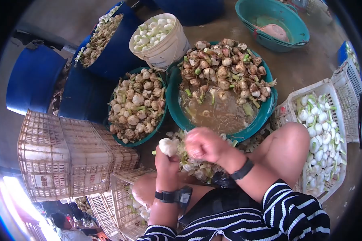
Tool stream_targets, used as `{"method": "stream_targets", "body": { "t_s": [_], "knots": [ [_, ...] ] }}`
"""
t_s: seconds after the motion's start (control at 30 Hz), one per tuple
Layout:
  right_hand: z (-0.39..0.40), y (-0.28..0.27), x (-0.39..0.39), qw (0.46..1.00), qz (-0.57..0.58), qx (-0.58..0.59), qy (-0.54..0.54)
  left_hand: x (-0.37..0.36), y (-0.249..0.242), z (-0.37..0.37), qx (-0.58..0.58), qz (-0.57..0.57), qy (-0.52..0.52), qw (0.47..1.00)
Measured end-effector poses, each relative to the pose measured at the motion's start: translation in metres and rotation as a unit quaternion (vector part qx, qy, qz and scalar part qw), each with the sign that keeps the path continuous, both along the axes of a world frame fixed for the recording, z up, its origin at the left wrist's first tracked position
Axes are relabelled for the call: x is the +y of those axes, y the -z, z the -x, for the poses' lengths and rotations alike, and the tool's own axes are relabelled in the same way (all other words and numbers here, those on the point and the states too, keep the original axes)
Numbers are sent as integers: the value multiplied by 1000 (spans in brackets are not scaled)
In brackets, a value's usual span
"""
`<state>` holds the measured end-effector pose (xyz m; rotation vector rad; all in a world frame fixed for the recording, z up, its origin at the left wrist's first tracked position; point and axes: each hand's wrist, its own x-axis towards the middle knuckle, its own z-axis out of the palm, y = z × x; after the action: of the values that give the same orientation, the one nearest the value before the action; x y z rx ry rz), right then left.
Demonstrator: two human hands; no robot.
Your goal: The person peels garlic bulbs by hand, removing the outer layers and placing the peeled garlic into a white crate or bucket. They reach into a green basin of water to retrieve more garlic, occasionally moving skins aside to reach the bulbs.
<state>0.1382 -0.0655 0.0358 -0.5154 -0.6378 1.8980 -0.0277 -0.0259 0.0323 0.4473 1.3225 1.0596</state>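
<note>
My left hand (167, 164) is closed around a white garlic bulb (168, 147), and a bit of green stem pokes out at its left. Close by on the right, my right hand (207, 145) is curled into a fist, slightly smeared by motion; what it holds, if anything, is hidden. Beneath both hands lies a heap of garlic peelings (198, 165). In front of me a teal tub (272, 100) contains muddy water and unpeeled garlic bulbs (223, 74). Another teal tub (163, 110), to its left, is piled with brownish bulbs (137, 99).
At my right stands a white crate (337, 168) of peeled garlic. A white bucket (161, 50) of peeled bulbs is beyond the tubs. Teal basins (283, 46) sit far right. Stacked crates (64, 154) and blue barrels (34, 82) line the left; a person (70, 231) is at bottom left.
</note>
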Motion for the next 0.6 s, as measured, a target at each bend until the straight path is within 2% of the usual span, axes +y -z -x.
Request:
{"method": "stream_targets", "body": {
  "t_s": [0.07, 0.1, 0.13, 0.17, 0.2, 0.23, 0.27, 0.33, 0.4, 0.47, 0.53, 0.6],
  "knots": [
    [-24, -23, -4, 992, -38, 94, 68, 6, 3, 20, -91, 37, 38, 994],
    [-20, -23, 1, 986, -34, -136, 88, 5, -4, 14, -67, 29, 24, 997],
    [-10, -20, 3, 987, -31, -134, 87, 3, -7, 8, -65, 32, 24, 997],
    [6, -13, 1, 944, -80, -290, 139, 1, -8, 2, -17, 5, 7, 1000],
    [18, -10, -1, 870, -127, -438, 188, 0, -9, -6, 29, -23, -7, 999],
    [25, -14, -4, 815, -131, -525, 207, -3, -11, -16, 78, -85, -11, 993],
    [28, -13, -3, 816, -129, -524, 208, -4, -9, -18, 79, -84, -9, 993],
    [34, -8, -2, 735, -169, -619, 219, -7, -8, -17, 182, -108, -30, 977],
    [32, -1, 2, 732, -153, -635, 194, -11, -12, -16, 171, -101, -18, 980],
    [26, 13, 4, 772, -188, -558, 240, -11, -14, -18, 158, -69, -9, 985],
    [27, 7, -3, 776, -184, -548, 252, -11, -13, -19, 137, -81, -6, 987],
    [28, -12, -18, 727, -191, -597, 281, -14, -12, -22, 116, -90, -5, 989]
  ]
}}
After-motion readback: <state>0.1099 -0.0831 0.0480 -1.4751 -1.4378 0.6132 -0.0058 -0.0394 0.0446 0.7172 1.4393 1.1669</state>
